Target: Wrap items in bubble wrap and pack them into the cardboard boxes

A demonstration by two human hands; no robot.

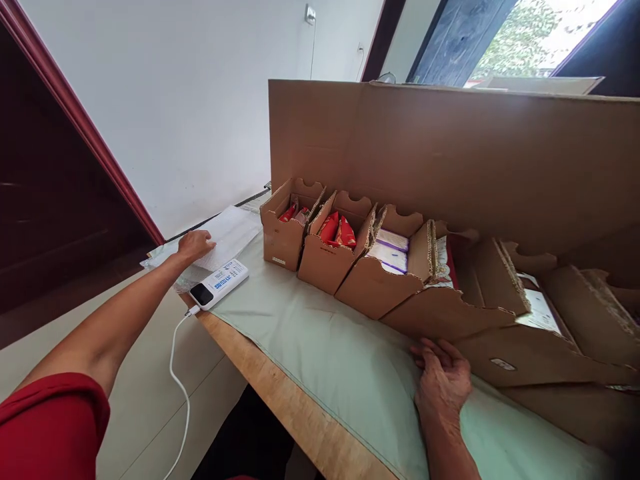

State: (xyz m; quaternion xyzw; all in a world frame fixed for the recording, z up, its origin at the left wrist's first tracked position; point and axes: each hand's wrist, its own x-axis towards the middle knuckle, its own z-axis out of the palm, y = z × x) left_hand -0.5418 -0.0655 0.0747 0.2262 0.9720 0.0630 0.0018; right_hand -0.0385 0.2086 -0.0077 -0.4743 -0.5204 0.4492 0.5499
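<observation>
My left hand (196,245) is stretched out at the far left of the table, on the left edge of a thin white sheet (234,228). Its fingers are bent and held together at that edge. The sheet lies on a pile of clear plastic. Right by that hand is a white power bank (219,285) with a dark display and a plugged-in white cable (173,363). My right hand (443,379) rests on the green cloth (310,333) against the front of a cardboard bin (470,327). Its fingers are loosely bent and apart, holding nothing visible.
Cardboard bins stand in a slanting row; one holds red packets (337,230), another white-and-purple packs (389,252). A tall cardboard panel (450,153) rises behind them. The wooden table edge (295,407) runs along the near side.
</observation>
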